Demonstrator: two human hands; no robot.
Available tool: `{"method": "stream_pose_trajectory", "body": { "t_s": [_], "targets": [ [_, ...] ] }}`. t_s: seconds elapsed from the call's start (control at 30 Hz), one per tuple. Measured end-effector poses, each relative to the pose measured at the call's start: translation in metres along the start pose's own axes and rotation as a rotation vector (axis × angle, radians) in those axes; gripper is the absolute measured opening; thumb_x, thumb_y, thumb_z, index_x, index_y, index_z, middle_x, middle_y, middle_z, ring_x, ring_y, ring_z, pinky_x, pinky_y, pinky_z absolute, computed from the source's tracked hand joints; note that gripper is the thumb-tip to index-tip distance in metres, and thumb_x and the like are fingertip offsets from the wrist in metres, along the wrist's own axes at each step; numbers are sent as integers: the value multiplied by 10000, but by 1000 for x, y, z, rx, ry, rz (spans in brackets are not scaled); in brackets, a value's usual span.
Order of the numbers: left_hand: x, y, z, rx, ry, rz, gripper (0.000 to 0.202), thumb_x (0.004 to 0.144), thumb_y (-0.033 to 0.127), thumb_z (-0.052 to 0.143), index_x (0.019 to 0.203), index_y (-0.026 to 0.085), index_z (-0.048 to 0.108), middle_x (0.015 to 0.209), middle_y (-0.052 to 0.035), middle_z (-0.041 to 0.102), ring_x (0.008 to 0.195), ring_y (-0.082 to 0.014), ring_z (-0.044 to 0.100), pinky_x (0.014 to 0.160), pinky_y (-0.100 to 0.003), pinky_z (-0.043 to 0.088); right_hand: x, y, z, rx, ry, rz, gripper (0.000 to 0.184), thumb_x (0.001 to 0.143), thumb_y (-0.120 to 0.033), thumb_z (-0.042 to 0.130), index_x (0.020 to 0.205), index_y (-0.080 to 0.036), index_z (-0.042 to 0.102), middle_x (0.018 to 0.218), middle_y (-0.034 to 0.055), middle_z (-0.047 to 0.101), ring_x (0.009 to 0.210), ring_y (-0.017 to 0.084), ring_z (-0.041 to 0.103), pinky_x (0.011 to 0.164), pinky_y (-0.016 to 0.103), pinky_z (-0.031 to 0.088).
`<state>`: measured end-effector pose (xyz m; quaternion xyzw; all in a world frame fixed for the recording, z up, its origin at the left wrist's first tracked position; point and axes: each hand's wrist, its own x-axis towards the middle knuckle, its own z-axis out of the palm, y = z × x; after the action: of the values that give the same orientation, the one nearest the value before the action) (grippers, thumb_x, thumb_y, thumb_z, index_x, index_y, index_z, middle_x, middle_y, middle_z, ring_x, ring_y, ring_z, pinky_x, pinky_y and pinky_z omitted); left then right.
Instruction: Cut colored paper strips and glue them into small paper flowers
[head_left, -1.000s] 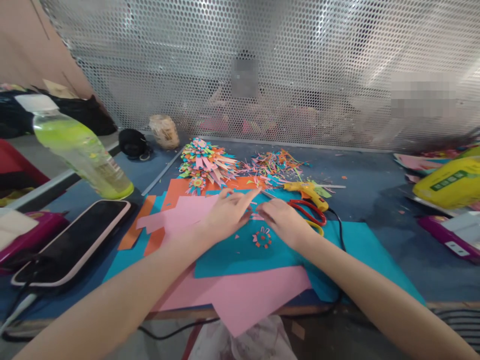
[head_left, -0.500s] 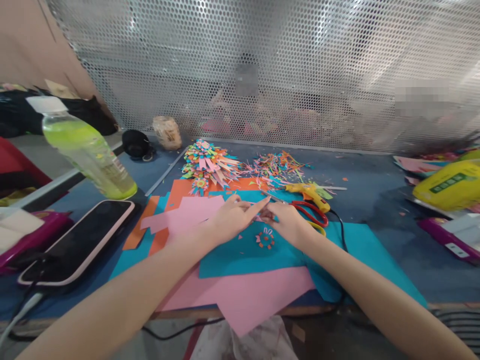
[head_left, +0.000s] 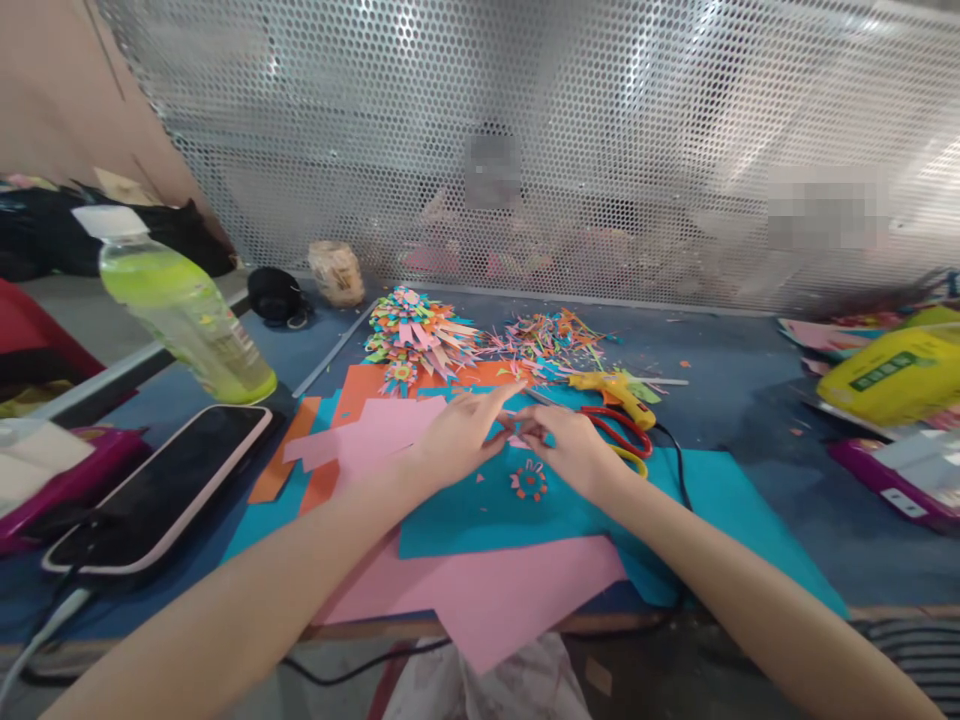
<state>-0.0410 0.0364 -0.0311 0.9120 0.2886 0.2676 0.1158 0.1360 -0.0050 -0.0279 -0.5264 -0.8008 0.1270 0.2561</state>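
Screen (head_left: 525, 60), perf. metal, stands along far edge of bench (head_left: 750, 390). Teal sheet (head_left: 480, 530) overlaps pink sheet (head_left: 480, 590) at nr. edge; both large, plenty of stock uncut. Fringed paper cluster (head_left: 416, 335) sits beyond, approx. cone-shaped, multi-col.; judged well advanced, poss. finished. Heap of thin strips (head_left: 562, 335) lies R of it, already cut.

L hand (head_left: 465, 435): fingers part-curled, index extended toward other hand. R hand (head_left: 566, 435): fingers bent inward, tips just beside L fingertips, over teal sheet. Grip on either side n/c: can't tell if anything is held. Red- and yellow-handled scissors (head_left: 628, 442) and yellow glue gun (head_left: 619, 390) lie R of hands, neither in use.

Paper ring (head_left: 529, 482) flat on teal sheet, just below hands: orange tabs around, pink loops at far side only. Judged part-made, rest o/s. Pink slip (head_left: 517, 441), v. small, shows between hands.
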Motion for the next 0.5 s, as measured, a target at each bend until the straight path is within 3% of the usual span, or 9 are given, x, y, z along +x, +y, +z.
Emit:
{"method": "stream_pose_trajectory", "body": {
  "t_s": [0.13, 0.23, 0.3, 0.37, 0.5],
  "targets": [
    [0, -1, 0, 91, 38, -64, 539, 804, 320, 504, 1284, 159, 320, 1034, -63, 628, 980, -216, 544, 858, -354, 393, 20, 9, -24, -85, 97, -39, 163, 760, -106, 521, 866, -157, 634, 839, 49, 663, 780, 157, 596, 712, 256, 443],
    [1, -4, 1, 244, -13, -107, 376, 830, 308, 453, 1166, 141, 466, 1040, -96, 622, 991, -242, 542, 861, -380, 387, 57, 32, -47, -215, 206, 67, 168, 743, -108, 515, 803, -168, 660, 768, 38, 673, 725, 162, 605, 693, 258, 444],
    [1, -7, 1, 313, -47, -126, 292, 833, 278, 441, 1077, 142, 530, 1017, -100, 630, 992, -246, 545, 864, -382, 382, 85, 53, -59, -353, 254, 115, 213, 760, -119, 480, 841, -163, 672, 833, 57, 675, 797, 180, 604, 735, 269, 438],
    [1, -10, -1, 338, -61, -151, 258, 827, 271, 448, 1025, 145, 555, 994, -98, 637, 977, -243, 552, 851, -376, 385, 109, 74, -65, -440, 237, 177, 257, 769, -115, 451, 887, -150, 677, 903, 81, 671, 864, 197, 595, 776, 282, 426],
    [1, -14, -6, 332, -42, -196, 231, 824, 277, 452, 981, 157, 571, 957, -92, 641, 951, -230, 559, 827, -362, 384, 128, 100, -65, -453, 202, 239, 218, 776, -196, 487, 817, -148, 696, 797, 91, 679, 775, 204, 606, 736, 293, 436]
  ]
}}
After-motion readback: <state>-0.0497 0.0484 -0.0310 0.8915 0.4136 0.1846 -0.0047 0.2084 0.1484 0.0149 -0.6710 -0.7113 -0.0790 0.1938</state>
